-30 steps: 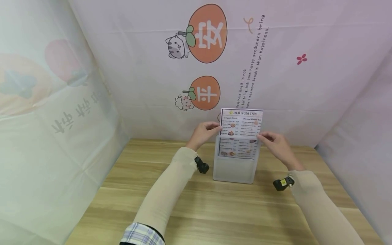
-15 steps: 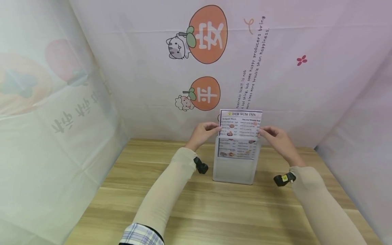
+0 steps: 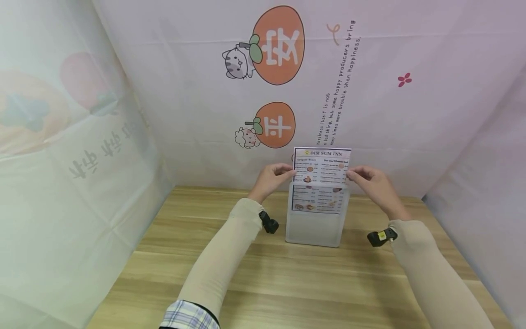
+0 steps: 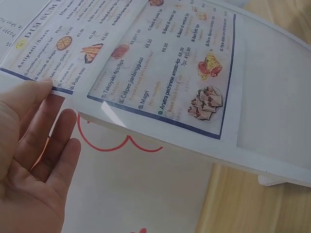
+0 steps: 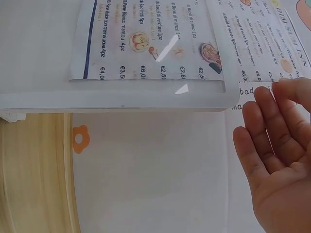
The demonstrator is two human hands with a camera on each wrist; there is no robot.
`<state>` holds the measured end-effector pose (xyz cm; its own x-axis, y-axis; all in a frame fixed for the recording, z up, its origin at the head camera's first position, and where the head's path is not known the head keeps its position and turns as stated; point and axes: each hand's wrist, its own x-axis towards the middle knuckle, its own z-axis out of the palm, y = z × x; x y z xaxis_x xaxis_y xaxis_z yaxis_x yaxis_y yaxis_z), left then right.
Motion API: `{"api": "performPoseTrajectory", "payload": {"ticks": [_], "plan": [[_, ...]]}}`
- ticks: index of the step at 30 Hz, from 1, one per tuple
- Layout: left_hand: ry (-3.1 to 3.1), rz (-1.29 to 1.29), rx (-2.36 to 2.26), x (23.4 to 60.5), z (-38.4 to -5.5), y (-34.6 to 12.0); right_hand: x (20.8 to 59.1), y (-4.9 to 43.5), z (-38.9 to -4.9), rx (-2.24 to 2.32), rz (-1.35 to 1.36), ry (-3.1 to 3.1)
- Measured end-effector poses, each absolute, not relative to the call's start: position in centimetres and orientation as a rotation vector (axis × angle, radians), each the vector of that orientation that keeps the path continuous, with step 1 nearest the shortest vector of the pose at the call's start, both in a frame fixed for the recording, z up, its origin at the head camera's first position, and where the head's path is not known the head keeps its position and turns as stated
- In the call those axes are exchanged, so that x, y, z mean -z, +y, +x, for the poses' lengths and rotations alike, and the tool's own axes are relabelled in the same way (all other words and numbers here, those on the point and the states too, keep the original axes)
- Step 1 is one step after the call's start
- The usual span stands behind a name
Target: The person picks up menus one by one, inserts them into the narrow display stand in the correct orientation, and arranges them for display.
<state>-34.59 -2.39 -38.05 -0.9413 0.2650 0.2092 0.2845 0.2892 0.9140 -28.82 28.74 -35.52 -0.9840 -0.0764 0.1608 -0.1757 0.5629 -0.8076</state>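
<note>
A printed menu sheet (image 3: 320, 165) headed "DIM SUM INN" stands half inside a clear-fronted, white-edged sign holder (image 3: 314, 229). Its lower part shows through the front, while the upper part sticks out above the holder's top edge. My left hand (image 3: 271, 181) pinches the sheet's left edge between thumb and fingers, just above the holder. On the opposite side my right hand (image 3: 377, 189) pinches the right edge with thumb and index finger. The right wrist view shows the other fingers of that hand (image 5: 279, 155) extended, apart from the holder. The holder stands upright on the table.
The wooden table (image 3: 287, 283) reaches back to a pale printed cloth (image 3: 185, 91) hanging behind the holder. More cloth hangs at the left and right sides. Each wrist carries a small black camera (image 3: 269, 222).
My right hand has shifted up slightly from the holder's top corner to the sheet's right edge. The sheet has moved a little left. The left hand and holder stay almost still.
</note>
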Motion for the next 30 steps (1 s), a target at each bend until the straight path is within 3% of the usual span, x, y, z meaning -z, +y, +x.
{"api": "performPoseTrajectory", "payload": {"ticks": [30], "plan": [[-2.524, -0.546, 1.858, 38.9, -34.2, -2.4, 36.7, 28.8, -28.5, -1.390, 0.246, -2.683]]}}
